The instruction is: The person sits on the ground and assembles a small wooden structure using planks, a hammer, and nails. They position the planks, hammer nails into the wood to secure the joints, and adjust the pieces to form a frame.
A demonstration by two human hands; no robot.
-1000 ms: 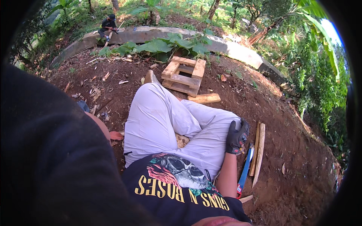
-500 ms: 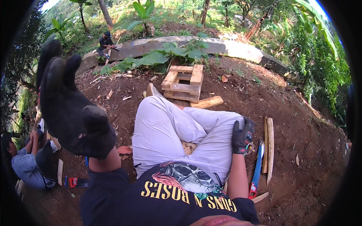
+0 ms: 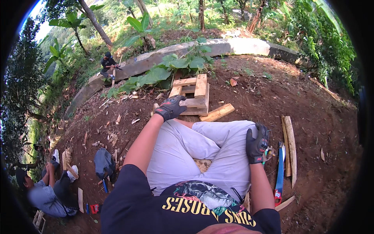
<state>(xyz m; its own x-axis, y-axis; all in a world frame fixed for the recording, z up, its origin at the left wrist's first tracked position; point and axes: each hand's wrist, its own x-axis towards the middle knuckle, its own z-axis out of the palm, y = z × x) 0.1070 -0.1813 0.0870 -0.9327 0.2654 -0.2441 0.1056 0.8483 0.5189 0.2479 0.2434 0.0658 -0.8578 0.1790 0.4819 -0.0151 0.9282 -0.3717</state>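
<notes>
I sit cross-legged on bare soil in light grey trousers [image 3: 218, 156] and a black printed shirt. My left hand [image 3: 170, 108], in a black glove, reaches forward past my left knee with curled fingers and holds nothing. Just beyond it lies a small wooden frame [image 3: 196, 93] of nailed slats, with a loose wooden block [image 3: 217, 112] beside it. My right hand [image 3: 257, 143], also gloved, rests on my right knee. A long blue tool [image 3: 279, 171] and two wooden slats [image 3: 289, 146] lie on the ground right of that hand.
A low curved stone wall [image 3: 218, 47] with broad-leaved plants borders the far side. One person [image 3: 108, 64] crouches by the wall at the back left; another [image 3: 46, 191] sits at the lower left among wood scraps. A dark cloth [image 3: 103, 162] lies left of me.
My left hand, raised close to the camera half a second ago, has dropped and stretched forward to the wooden frame. My right hand has stayed on my knee.
</notes>
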